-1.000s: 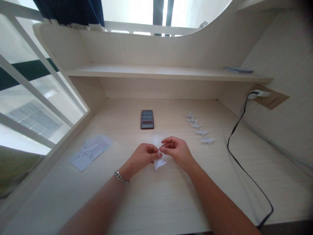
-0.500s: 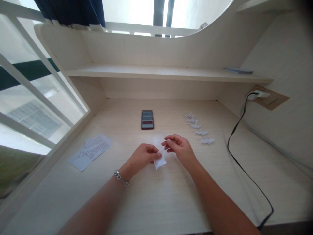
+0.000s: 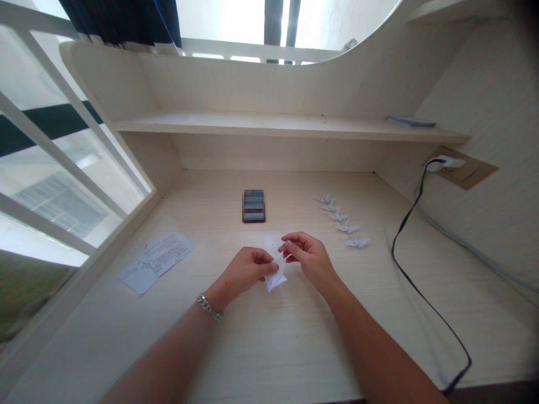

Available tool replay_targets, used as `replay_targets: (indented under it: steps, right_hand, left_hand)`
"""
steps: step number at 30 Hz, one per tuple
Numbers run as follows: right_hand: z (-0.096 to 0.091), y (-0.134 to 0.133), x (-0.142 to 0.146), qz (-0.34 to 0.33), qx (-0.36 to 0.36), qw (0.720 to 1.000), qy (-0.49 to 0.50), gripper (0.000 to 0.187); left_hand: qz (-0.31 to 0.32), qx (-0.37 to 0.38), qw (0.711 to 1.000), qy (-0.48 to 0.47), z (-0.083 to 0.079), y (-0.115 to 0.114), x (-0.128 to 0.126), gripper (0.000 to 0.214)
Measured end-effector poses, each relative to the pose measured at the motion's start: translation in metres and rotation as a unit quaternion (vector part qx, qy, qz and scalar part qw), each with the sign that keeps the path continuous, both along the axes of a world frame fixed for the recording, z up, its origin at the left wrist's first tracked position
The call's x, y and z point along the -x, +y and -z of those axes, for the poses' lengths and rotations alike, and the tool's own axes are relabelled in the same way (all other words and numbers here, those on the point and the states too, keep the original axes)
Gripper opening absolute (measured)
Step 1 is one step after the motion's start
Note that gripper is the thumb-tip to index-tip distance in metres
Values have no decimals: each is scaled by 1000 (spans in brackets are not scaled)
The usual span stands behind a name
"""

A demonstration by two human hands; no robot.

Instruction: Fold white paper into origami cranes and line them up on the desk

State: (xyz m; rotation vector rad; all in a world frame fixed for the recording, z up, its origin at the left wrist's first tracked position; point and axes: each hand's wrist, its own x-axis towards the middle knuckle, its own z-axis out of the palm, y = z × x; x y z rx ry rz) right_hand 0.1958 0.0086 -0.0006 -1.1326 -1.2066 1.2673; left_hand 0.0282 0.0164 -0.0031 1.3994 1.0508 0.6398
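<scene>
A small piece of folded white paper [image 3: 275, 279] lies at the middle of the pale wooden desk [image 3: 295, 336]. My left hand [image 3: 247, 271], with a chain bracelet on its wrist, pinches the paper from the left with closed fingers. My right hand [image 3: 306, 256] pinches a thin flap at the paper's upper right, fingers curled together. Part of the paper is hidden under both hands.
Several white paper cranes [image 3: 342, 220] stand in a row at the right rear. A dark phone [image 3: 254, 206] lies behind my hands. Printed paper sheets [image 3: 158, 260] rest at the left. A black cable [image 3: 421, 269] runs from a wall socket [image 3: 446, 164] across the desk's right side.
My right hand has shifted a little to the right and pulled a flap of the paper outward. My left hand has stayed put on the paper.
</scene>
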Motion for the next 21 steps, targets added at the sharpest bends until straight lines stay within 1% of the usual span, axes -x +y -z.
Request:
replay_targets:
  steps: [3,5,8,11,14,17,19,21]
  right_hand:
    - [-1,-1,0,-10,-18,999,-27,29]
    - [0,-1,1,-19,-27,998,-55,26]
    - [1,-2,2,-8,-29,998,-58,19]
    - [1,-3,3,-10,-34,998,-50,24]
    - [1,-4,4,-25,-42,996,-80,24]
    - [1,-4,4,7,-55,993,-104,21]
    - [2,-3,4,29,-57,994,-93,26]
    - [3,-2,5,36,-53,995,-79,30]
  left_hand:
    - [3,-5,1000,8,1,0,0,21]
    - [6,-5,1000,13,2,0,0,22]
    - [5,-7,1000,11,3,0,0,23]
    - [3,-20,1000,9,3,0,0,25]
    - [-3,-28,1000,9,3,0,0,27]
    - [-7,2,999,-42,0,-1,-1,25]
    - [-9,34,996,-88,-2,-1,-2,24]
    - [-17,48,993,-108,-3,0,-3,24]
